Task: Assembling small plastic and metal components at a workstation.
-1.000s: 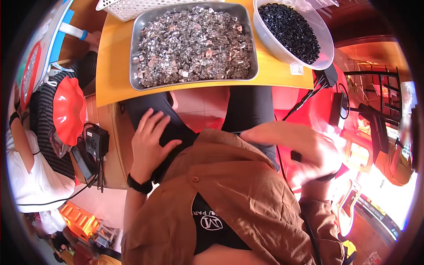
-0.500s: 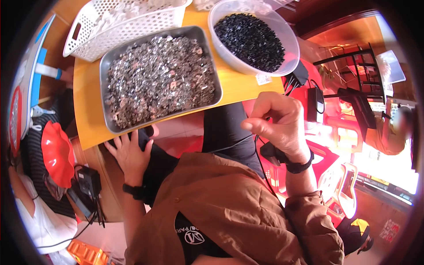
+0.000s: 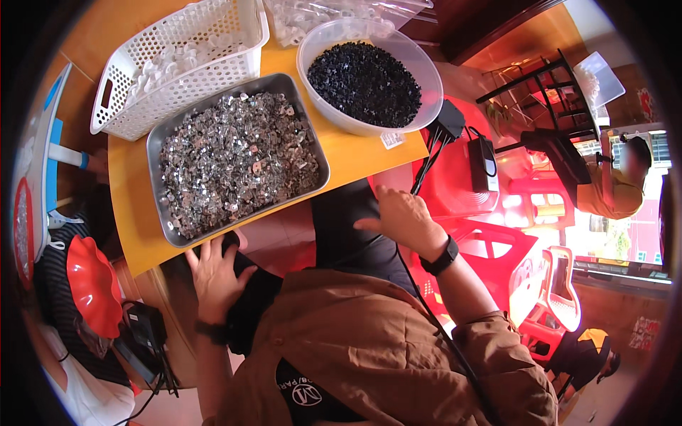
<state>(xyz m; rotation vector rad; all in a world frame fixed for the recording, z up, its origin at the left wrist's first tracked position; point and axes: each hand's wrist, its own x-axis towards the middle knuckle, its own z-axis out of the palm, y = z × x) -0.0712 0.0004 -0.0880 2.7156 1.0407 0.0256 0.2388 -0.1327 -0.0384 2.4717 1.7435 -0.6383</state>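
My left hand [image 3: 216, 278] rests on my dark-clad thigh just under the table's front edge, its fingers spread and nothing in it. Above it, a rectangular metal tray [image 3: 153, 170] stands on the yellow table [image 3: 131, 238], filled with small shiny metal pieces [image 3: 238, 156]. My right hand [image 3: 406, 221] hovers over my other leg in front of the table, back turned up. Its thumb stands apart from the fingers, and no object shows in it. Nearest to it on the table is a round clear plastic tub [image 3: 435, 89] of small black parts [image 3: 364, 84].
A white perforated basket [image 3: 177, 89] holding white pieces stands behind the tray, beside a clear plastic bag [image 3: 341, 14]. Red plastic stools [image 3: 455, 170] with black power adapters [image 3: 483, 160] are at right. Left lies a red wavy-rimmed dish [image 3: 92, 287]. A cable [image 3: 440, 330] crosses my lap.
My right hand has come down and left, turning from a curled, pinch-like shape to thumb apart. My left fingers stay spread. The table sits lower in the picture as the view shifts.
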